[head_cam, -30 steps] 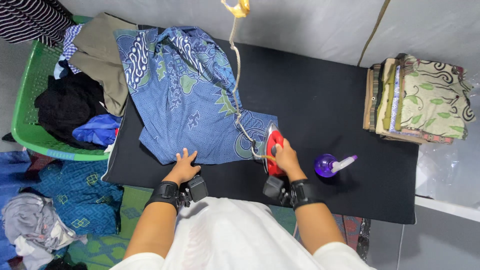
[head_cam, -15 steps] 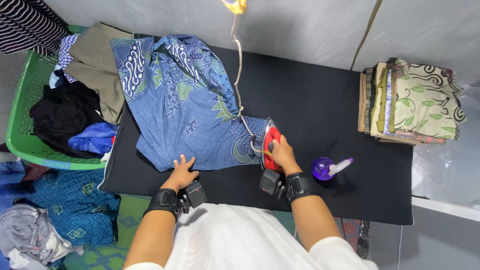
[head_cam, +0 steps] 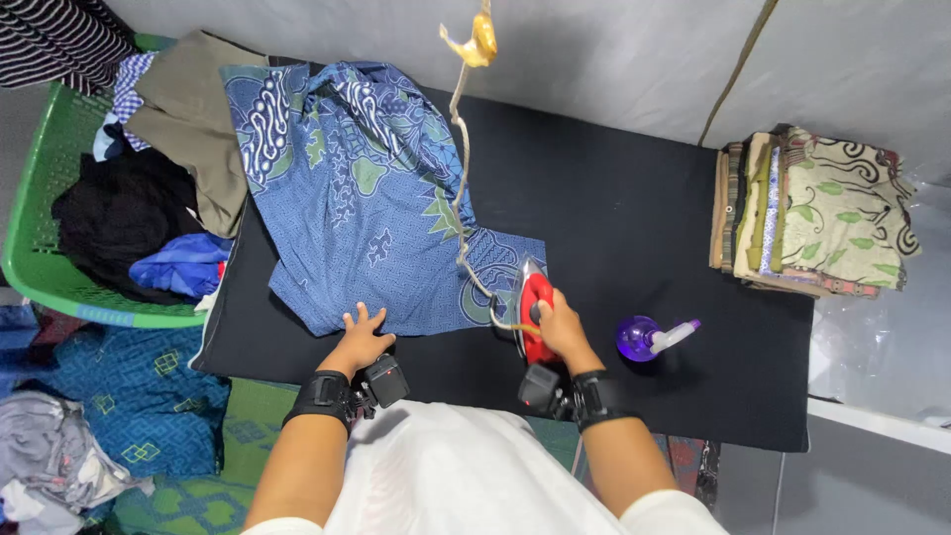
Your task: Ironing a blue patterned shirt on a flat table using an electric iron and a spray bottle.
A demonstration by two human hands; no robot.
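A blue patterned batik garment (head_cam: pixel 367 198) lies spread on the black ironing table (head_cam: pixel 614 218). My left hand (head_cam: pixel 359 340) rests flat on the garment's near edge, fingers apart. My right hand (head_cam: pixel 561 329) grips the handle of a red iron (head_cam: pixel 531 297), which sits on the garment's right corner. The iron's cord (head_cam: pixel 462 168) runs up to a point above the table. Both wrists wear black straps with small devices.
A purple spray bottle (head_cam: pixel 646 338) lies right of the iron. A stack of folded fabrics (head_cam: pixel 817 210) sits at the table's right end. A green basket (head_cam: pixel 59 258) of clothes stands at the left, with more clothes on the floor (head_cam: pixel 69 466).
The view has shifted slightly. My right hand and the iron have stayed on the garment's right corner, and my left hand remains pressed on its near edge.
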